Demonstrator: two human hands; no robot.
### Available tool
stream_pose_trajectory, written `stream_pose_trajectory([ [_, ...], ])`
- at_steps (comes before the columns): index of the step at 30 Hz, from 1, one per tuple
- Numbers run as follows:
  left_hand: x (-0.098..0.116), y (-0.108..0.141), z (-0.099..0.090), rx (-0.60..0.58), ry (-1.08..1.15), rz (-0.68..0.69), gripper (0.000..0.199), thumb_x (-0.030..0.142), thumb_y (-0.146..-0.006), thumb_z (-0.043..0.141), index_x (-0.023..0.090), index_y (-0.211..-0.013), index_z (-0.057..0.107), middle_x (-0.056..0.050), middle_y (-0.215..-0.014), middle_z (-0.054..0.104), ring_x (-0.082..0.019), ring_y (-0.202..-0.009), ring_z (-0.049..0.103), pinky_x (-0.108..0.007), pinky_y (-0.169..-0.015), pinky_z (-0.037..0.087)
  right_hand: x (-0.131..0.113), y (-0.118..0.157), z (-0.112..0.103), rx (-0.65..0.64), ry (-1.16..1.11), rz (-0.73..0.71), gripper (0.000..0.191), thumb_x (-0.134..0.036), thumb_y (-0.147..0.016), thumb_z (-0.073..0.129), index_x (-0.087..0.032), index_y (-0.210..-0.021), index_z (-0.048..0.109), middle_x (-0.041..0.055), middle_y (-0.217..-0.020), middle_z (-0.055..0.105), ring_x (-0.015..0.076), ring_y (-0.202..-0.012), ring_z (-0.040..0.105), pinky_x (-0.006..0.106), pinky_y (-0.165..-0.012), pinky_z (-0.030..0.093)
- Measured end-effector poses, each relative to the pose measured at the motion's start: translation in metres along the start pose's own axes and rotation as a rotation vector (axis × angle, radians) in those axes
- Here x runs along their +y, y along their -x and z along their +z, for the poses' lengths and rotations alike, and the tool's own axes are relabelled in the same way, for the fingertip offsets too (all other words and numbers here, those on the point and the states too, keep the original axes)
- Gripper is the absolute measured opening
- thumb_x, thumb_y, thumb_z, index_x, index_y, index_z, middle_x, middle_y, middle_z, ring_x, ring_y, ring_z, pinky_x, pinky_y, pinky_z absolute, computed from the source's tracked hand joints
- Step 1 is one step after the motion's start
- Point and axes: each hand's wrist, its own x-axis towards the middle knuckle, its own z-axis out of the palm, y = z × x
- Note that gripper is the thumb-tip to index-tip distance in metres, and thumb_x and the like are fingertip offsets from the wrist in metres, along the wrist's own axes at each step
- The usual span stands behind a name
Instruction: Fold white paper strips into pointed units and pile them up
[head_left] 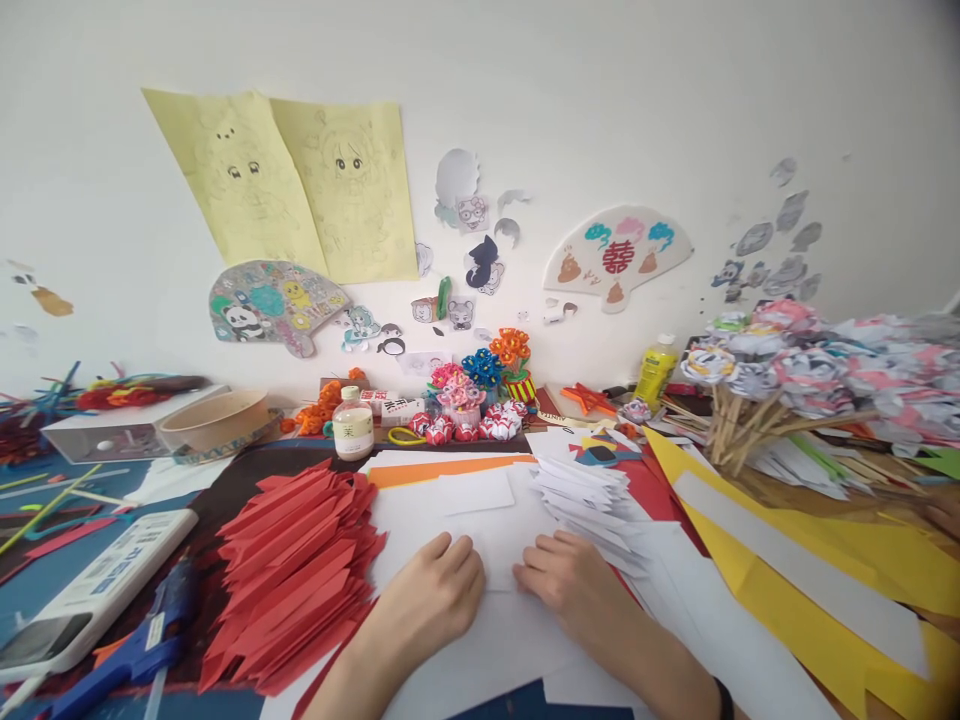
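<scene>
My left hand (442, 588) rests on the white paper with its fingers curled and closed. Facing it, my right hand (568, 582) is curled too, with a dark band on its wrist. Between them lies a small white paper piece (499, 570), its lower edge showing, and both hands close on its sides; the fingertips are mostly hidden. Another white paper slip (480, 494) lies just beyond the hands. A big pile of folded red paper pieces (296, 580) spreads left of my left hand. Folded white paper pieces (585, 495) are stacked beyond my right hand.
On the left lie a blue glue gun (154, 635) and a white power strip (97, 590). A bottle (352, 425) stands behind the red pile. Paper flowers on sticks (757, 375) and yellow paper sheets (810, 570) fill the right side. The wall carries drawings and paper fans.
</scene>
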Motion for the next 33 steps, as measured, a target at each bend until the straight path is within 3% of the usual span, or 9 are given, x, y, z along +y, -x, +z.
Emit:
stream_pose_trajectory([
  [11,0.001,0.002,0.001,0.057,-0.041,0.035,0.016,0.008,-0.089,0.045,0.015,-0.077,0.054,-0.006,-0.077,0.058,-0.018,-0.067,0.047,-0.034,-0.057,0.025,0.001,0.001,0.005,-0.011,-0.025,0.015,0.025,0.000,-0.082,0.056,-0.017,-0.064,0.051,-0.0032,-0.063,0.056,0.0132,-0.061,0.048,0.027,-0.054,0.028],
  [21,0.002,0.001,0.009,0.075,0.024,0.023,0.021,0.007,-0.089,0.044,0.015,-0.071,0.051,-0.003,-0.069,0.053,-0.017,-0.062,0.045,-0.034,-0.055,0.024,0.000,-0.002,0.001,-0.107,-0.120,0.084,0.024,0.001,-0.081,0.058,-0.016,-0.065,0.054,-0.0040,-0.065,0.057,0.0121,-0.063,0.049,0.026,-0.054,0.029],
  [33,0.001,0.002,0.006,0.024,0.038,0.011,0.020,0.008,-0.089,0.046,0.015,-0.071,0.054,-0.003,-0.069,0.054,-0.017,-0.064,0.047,-0.033,-0.055,0.026,-0.002,0.001,-0.001,-0.089,-0.135,0.108,0.021,-0.007,-0.084,0.058,-0.017,-0.065,0.058,-0.0029,-0.066,0.059,0.0131,-0.066,0.052,0.028,-0.057,0.029],
])
